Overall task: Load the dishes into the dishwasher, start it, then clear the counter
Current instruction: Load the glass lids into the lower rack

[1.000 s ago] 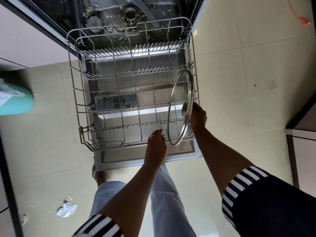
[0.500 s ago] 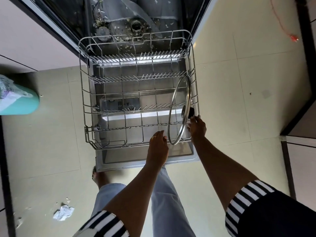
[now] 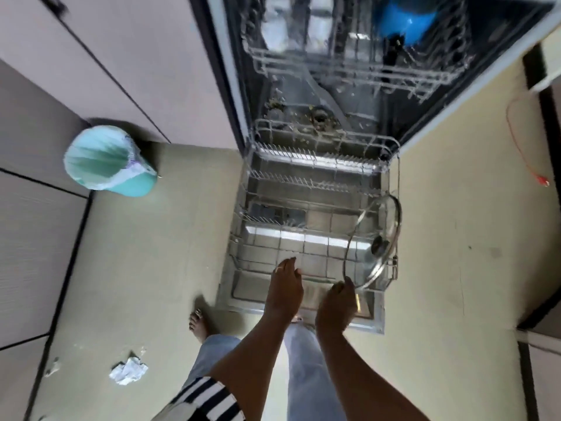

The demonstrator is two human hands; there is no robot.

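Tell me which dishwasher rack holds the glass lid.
The lower rack, the one pulled out: the glass lid stands on edge at its right side. The upper rack, pushed in above it, carries a blue item but no lid.

Head camera looks steeply down, from standing height, at the pulled-out dishwasher rack (image 3: 315, 220).

Floor (image 3: 151, 253): pale beige tile, evenly lit. Pale cabinet fronts (image 3: 136, 56) with dark seams and a teal lined bin (image 3: 106, 162) stand well left of the left grip (image 3: 285, 287). Crumpled paper (image 3: 129, 370) lies left of it, nearer the person; a red cord (image 3: 522, 147) lies far right.
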